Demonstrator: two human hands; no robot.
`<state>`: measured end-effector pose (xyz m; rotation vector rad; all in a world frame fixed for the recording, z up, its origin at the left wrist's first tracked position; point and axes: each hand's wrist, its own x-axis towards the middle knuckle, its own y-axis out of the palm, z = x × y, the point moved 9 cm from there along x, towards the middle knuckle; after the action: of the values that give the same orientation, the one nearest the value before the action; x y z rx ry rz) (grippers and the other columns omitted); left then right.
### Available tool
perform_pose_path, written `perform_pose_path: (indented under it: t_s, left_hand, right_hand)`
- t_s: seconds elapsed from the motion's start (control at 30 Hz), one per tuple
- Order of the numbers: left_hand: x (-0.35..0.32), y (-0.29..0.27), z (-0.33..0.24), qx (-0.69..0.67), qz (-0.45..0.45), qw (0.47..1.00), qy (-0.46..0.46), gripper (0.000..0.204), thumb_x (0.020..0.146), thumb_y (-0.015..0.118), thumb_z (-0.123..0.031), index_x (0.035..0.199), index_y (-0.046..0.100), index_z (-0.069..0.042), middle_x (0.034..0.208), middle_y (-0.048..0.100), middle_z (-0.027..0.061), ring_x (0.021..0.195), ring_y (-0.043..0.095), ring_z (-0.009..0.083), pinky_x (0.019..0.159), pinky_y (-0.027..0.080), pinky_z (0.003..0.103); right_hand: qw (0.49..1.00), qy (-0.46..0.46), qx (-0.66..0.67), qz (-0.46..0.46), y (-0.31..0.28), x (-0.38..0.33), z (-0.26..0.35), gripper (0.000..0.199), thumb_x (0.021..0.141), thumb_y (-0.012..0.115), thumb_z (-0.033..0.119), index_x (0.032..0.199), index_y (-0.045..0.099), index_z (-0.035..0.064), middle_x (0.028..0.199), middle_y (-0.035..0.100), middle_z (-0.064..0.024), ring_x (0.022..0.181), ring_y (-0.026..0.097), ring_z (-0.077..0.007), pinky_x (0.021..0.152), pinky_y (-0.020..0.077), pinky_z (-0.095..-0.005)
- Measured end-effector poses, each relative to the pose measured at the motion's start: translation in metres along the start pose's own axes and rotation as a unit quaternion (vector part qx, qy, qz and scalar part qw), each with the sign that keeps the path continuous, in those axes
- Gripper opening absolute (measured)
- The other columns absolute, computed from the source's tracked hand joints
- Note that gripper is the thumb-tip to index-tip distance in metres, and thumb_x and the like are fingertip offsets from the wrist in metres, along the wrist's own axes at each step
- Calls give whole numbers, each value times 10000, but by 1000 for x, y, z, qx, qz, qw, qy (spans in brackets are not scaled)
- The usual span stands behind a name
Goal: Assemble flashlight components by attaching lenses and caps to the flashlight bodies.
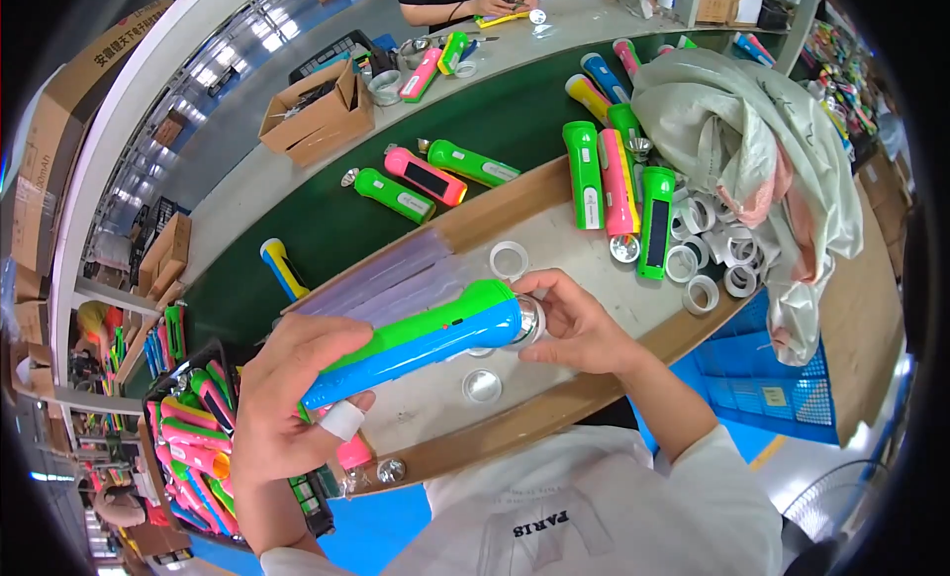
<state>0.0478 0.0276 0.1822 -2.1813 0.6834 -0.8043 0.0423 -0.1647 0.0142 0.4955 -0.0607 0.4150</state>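
A blue and green flashlight (426, 336) lies slanted across the middle, raised above the work surface. My left hand (277, 398), with a white wrap on one finger, is closed round its tail end. At the wide end, my right hand (584, 331) grips the shiny, clear reflector piece (531, 321) between thumb and fingers. Whether that piece is fully seated in the body cannot be made out. Below the flashlight, a clear round lens (482, 385) rests on the surface. A white ring (509, 260) lies just beyond it.
Several flashlights, including a green one (655, 225), stand right beside white rings (701, 295) and a pale sack (737, 121). More lie on the green conveyor (336, 220). A crate of flashlights (193, 432) sits left. A cardboard edge (495, 432) borders the surface. A co-worker's hands (500, 2) are far off.
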Motion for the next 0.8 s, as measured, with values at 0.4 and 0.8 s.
perform_pose_path:
  t_s: [0.4,0.8]
  left_hand:
    - [2,33,-19,83,98,987,98,692,435,654,38,1125,610,5,1135,610,150,912,562,339,756,490,401]
    - [-32,79,39,-143,97,969,-179,473,742,753,-72,1191,609,-30,1063,664,133,903,667,227,774,525,311]
  right_hand:
    - [999,-33,42,-12,0,0,-12,623,788,738,13,1312,406,83,1328,487,-94,1221,485,-218,1028,417,-379]
    - [948,-169,-260,-77,27,-15,17,477,983,406,402,1211,498,-6,1206,565,-172,1065,530,-256,1009,352,-407]
